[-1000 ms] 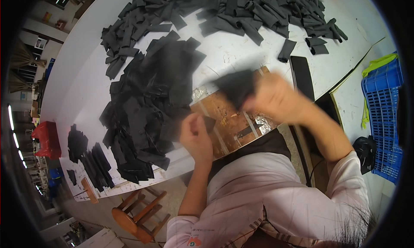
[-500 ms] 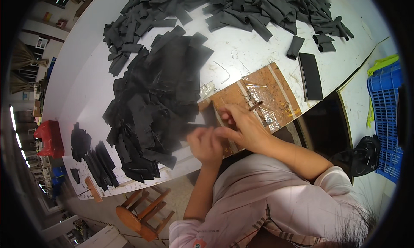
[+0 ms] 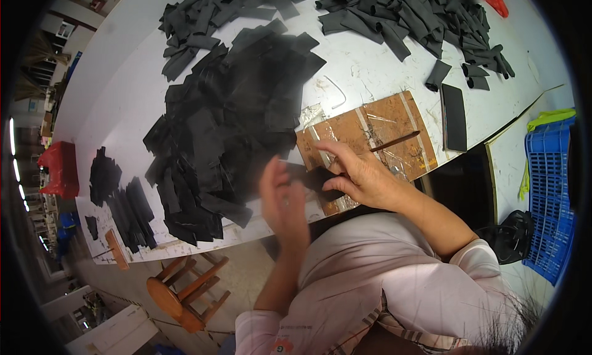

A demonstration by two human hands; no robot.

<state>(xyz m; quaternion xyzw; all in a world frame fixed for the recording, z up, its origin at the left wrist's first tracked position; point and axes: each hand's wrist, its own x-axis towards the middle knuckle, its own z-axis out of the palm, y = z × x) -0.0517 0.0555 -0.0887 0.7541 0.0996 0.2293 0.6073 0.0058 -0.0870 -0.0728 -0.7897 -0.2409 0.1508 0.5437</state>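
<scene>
Heap of flat, dull-black fabric pieces at left. Next, left hand, motion-blurred, beside heap; grip impossible to tell. Between hands, over near part of brown, rectangular, tape-banded board: flat black fabric strip. Right hand at strip's right end, with index finger lifted and thumb at fabric; pinch unconfirmed. Likely light, soft, limp; best taken by a free corner. Strip's left end lost in blur near left fingers.

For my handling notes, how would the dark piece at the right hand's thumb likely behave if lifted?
The dark piece is probably light, since it looks thin beside the right hand. It may bend readily: similar-looking strips farther off lie curled. Its dull surface suggests little slipperiness.
</scene>
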